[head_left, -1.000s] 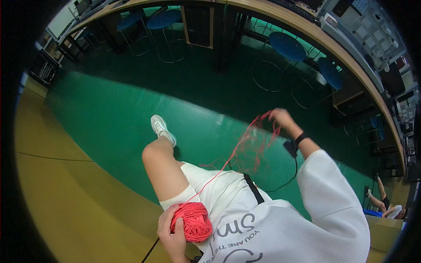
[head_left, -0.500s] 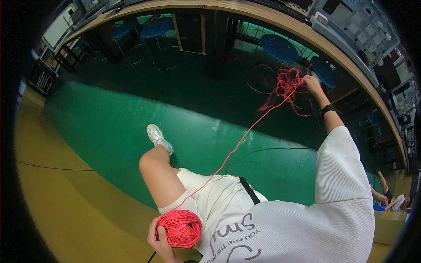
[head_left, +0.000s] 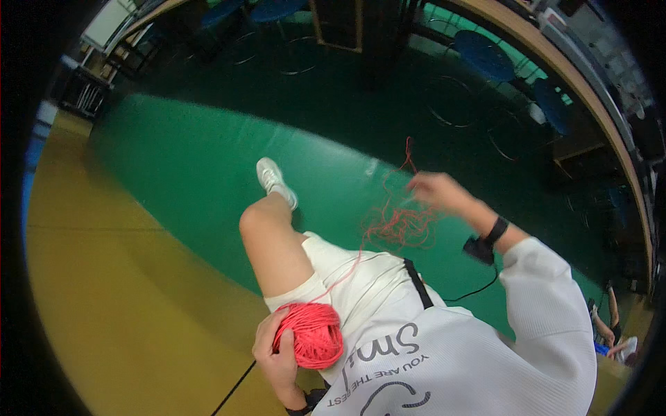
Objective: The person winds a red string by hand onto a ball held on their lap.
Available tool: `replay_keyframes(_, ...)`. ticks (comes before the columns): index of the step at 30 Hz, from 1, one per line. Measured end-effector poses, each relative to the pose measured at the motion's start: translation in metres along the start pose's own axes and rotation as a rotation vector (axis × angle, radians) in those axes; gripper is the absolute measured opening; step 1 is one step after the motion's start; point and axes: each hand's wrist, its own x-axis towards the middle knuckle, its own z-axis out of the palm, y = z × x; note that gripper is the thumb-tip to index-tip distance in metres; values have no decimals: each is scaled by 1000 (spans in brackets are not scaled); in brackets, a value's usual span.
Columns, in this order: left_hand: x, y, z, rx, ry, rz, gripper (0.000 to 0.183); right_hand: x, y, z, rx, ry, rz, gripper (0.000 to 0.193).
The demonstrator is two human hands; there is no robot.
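The left hand (head_left: 275, 350) cups the ball (head_left: 316, 336) beside the shorts (head_left: 326, 262) as the right hand (head_left: 438, 191) (grip too blurred to tell) hovers by loose yarn (head_left: 402, 227), apparently managing slack, with untangling likely called for next.

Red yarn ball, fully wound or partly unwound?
Partly unwound: the left hand holds the yarn ball, and a strand runs to a loose tangle.

Here's green floor (head_left: 180, 149), blue stools (head_left: 485, 55) standing on it, loose red yarn (head_left: 400, 227) over it, contact unclear, wood-edged desk (head_left: 591, 75) curving round, grey equipment (head_left: 571, 36) on top
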Motion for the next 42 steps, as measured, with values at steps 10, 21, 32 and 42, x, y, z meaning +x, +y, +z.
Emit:
replay_keyframes(10, -15, -7, 22, -105, 222, -79, 25, -53, -133, 123, 485, -389, -288, 25)
replay_keyframes(21, -58, -82, 66, -445, 541, -75, 39, -52, -129, 174, 562, -608, -274, 36)
replay_keyframes(32, -63, -123, 80, -832, 880, -150, 55, -44, -163, 180, 151, -465, -345, 47)
replay_keyframes(42, -55, -110, 97, -1120, 610, -94, 71, -39, -196, 167, 332, -297, -513, 41)
